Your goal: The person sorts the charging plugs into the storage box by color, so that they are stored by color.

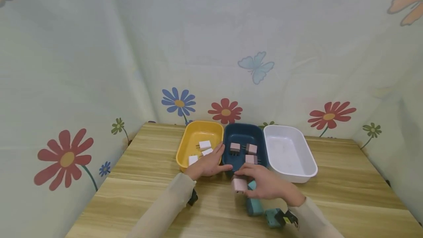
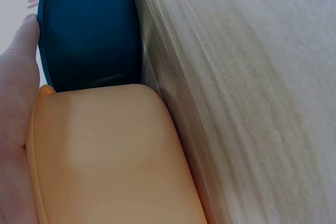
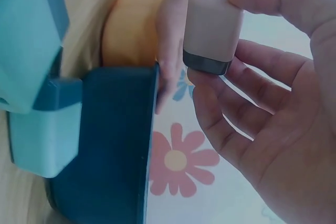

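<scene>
My right hand [image 1: 266,183] pinches a pink USB wall charger [image 3: 214,24] between thumb and fingers, in front of the dark blue bin [image 1: 243,129]. Two slots show on the charger's end in the right wrist view. My left hand [image 1: 209,162] lies with straight fingers over the rims of the yellow bin [image 1: 183,150] and the blue bin, thumb at the blue one's front edge. Inside the blue bin are several pink chargers [image 1: 235,147]. White chargers [image 1: 205,145] lie in the yellow bin, partly covered by my left hand.
A white bin [image 1: 290,150] stands against the blue bin's right side. Teal chargers [image 1: 254,206] lie on the wooden table [image 1: 218,216] below and beside my right hand; another teal charger [image 1: 273,219] is near the right wrist. A flowered curtain [image 1: 205,47] hangs behind.
</scene>
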`<state>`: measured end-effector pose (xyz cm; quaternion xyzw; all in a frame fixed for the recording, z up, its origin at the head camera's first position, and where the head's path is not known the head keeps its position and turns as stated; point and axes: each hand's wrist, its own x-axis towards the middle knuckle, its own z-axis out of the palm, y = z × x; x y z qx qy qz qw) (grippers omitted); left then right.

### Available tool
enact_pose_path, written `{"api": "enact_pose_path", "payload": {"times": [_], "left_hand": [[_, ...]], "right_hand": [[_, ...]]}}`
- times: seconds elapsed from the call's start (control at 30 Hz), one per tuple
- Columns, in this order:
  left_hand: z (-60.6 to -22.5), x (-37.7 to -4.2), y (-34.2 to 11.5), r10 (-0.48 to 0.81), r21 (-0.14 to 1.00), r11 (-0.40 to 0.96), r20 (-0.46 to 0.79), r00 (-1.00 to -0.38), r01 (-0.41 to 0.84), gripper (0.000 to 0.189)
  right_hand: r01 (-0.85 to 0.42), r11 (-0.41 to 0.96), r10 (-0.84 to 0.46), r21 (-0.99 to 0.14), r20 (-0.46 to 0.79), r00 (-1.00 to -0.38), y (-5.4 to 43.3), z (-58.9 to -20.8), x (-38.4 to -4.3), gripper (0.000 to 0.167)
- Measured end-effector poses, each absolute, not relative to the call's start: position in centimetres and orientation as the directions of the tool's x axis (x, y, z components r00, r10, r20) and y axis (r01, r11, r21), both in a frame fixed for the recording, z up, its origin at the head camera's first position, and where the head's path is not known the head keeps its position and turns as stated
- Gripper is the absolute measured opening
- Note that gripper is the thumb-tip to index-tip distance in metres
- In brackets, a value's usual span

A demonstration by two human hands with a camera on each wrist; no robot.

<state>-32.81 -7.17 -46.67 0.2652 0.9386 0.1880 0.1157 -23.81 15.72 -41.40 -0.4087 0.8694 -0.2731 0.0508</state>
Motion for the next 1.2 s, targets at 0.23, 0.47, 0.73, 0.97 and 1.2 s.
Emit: {"api": "enact_pose_path", "payload": {"times": [0.23,0.47,0.73,0.97,1.2], "left_hand": [[-46.6,-32.7,-7.2,0.547,0.424,0.780,-0.104,-0.830,0.461,0.094],[-47.1,-32.8,-7.2,0.534,0.417,0.788,-0.098,-0.840,0.452,0.095],[-47.2,-32.7,-7.2,0.531,0.433,0.785,-0.101,-0.842,0.443,0.095],[-47.2,-32.6,-7.2,0.528,0.438,0.786,-0.108,-0.842,0.437,0.096],[-47.4,-32.8,-7.2,0.530,0.439,0.785,-0.108,-0.841,0.438,0.096]], "right_hand": [[-0.699,0.540,-0.708,-0.469,0.197,-0.679,16.5,-41.0,-24.4,0.046],[-0.655,0.606,-0.661,-0.452,0.172,-0.730,17.2,-41.2,-25.5,0.047],[-0.575,0.655,-0.588,-0.490,0.148,-0.795,17.4,-40.8,-26.7,0.046],[-0.604,0.640,-0.598,-0.475,0.186,-0.779,17.2,-40.6,-27.8,0.046],[-0.572,0.682,-0.572,-0.456,0.155,-0.805,16.9,-40.8,-28.6,0.048]]}}
